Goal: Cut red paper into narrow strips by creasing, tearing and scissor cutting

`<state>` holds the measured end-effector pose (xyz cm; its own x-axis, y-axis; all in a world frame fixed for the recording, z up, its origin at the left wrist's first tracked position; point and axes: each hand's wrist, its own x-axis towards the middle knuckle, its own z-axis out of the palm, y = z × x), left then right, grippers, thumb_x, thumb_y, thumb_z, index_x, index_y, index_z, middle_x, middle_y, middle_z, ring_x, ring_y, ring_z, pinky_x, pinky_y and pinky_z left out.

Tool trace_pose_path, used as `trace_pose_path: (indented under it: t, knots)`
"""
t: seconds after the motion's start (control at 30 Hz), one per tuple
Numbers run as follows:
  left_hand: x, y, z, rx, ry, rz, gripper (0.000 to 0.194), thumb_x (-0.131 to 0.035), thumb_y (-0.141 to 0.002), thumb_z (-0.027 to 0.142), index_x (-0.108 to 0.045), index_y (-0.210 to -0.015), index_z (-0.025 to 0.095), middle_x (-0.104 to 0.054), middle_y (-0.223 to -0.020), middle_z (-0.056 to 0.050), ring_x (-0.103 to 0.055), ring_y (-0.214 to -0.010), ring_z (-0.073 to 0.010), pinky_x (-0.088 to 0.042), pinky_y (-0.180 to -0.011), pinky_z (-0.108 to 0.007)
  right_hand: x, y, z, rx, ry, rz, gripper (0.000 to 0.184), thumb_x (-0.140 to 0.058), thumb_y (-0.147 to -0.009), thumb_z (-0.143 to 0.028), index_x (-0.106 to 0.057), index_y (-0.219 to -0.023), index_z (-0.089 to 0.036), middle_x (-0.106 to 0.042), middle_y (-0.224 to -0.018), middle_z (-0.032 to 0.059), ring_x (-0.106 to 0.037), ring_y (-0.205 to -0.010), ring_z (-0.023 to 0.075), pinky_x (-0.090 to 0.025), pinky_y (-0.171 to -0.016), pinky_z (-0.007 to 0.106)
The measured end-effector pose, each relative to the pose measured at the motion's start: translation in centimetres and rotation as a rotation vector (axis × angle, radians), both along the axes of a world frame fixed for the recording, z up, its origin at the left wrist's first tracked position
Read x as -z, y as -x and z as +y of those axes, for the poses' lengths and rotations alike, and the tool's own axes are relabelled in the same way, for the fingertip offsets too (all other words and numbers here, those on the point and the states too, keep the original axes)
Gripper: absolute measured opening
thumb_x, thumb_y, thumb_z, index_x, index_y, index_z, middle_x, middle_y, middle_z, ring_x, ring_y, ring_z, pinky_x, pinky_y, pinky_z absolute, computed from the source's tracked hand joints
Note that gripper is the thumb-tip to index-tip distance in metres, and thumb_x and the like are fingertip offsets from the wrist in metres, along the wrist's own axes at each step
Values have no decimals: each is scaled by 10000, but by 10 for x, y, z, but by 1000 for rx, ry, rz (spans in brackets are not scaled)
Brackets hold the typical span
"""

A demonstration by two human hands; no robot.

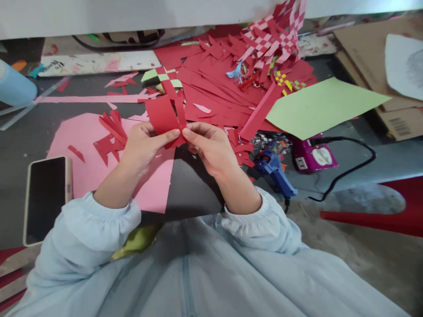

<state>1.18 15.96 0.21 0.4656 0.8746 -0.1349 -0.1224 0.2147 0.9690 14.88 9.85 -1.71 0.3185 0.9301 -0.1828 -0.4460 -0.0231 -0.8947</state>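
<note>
Tabletop [194, 191] lies open to its edge below both grips [140, 147] [213, 147] on red paper [161, 115].

A dark grey tabletop [194, 189] spans the middle of the frame, its near edge crossing below centre. A broad white surface [132, 15] runs along the top. At lower right lies a dull grey floor [373, 259], with a piece of red furniture [408, 207] at the right edge. Red slats [13, 278] show at lower left. The light is soft and pale.
</note>
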Motion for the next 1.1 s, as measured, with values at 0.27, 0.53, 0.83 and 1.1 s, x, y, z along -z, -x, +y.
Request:
trace_pose_path:
  t: [0.27,0.53,0.83,1.1]
  knots:
    - [2,0,0,14,-16,-19,260,-907,-622,318,-797,-808,175,-780,-843,-43,-712,-780,-174,-577,-764,-304,-1,1,0,-5,-16,37,345,-900,-557,-402,-661,-700,-198,-493,-536,-95,-365,-477,28,-281,-455,208]
    - [5,-6,-9,-44,49,-110,219,-884,-637,267,-791,-824,202,-780,-879,-24,-715,-833,-193,-591,-844,-365,1,5,0,76,-11,64,276,-875,-575,-359,-686,-707,-206,-523,-553,-86,-390,-475,32,-309,-457,212]
    - [2,1,1,3,17,-29,169,-866,-652,233,-797,-797,183,-781,-848,-30,-713,-767,-164,-581,-759,-293,-4,1,-1,-29,39,90,272,-887,-567,-358,-704,-678,-190,-523,-527,-84,-385,-463,23,-296,-453,201]
    - [1,-1,-3,1,28,-32,190,-870,-657,261,-787,-810,186,-779,-847,-30,-724,-803,-188,-593,-801,-332,-3,3,-1,19,-2,99,304,-907,-547,-355,-693,-687,-192,-534,-529,-88,-399,-460,22,-298,-446,192]
